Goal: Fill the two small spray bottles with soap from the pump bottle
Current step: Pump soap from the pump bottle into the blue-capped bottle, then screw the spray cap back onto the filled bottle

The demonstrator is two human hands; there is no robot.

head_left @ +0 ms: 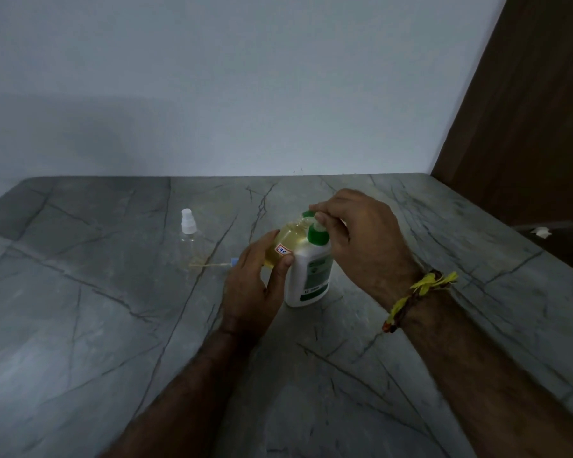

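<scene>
Two forearms reach in from the near edge over the grey veined surface (pixel 113 325), the right wrist wearing a yellow thread band (pixel 417 292). The left hand (pixel 255 285) curls round a small spray bottle (pixel 286 241), full of yellow liquid and bearing a red-edged sticker; thumb on its near side, fingers wrapped behind, it is tilted with its mouth toward the pump. Touching it on the right stands the white pump bottle (pixel 311 272), upright on the surface, green label facing us, green pump head on top. Over that head comes the right hand (pixel 354 233), fingers bent down onto the pump, pressing on the top of it, the green spout poking out just beyond the fingertips. Further back and to the left, well apart from the hands, the second small spray bottle (pixel 190 233) stands upright, clear, white sprayer fitted. Just left of the left hand, a loose sprayer tube (pixel 212 264) lies flat on the surface.
</scene>
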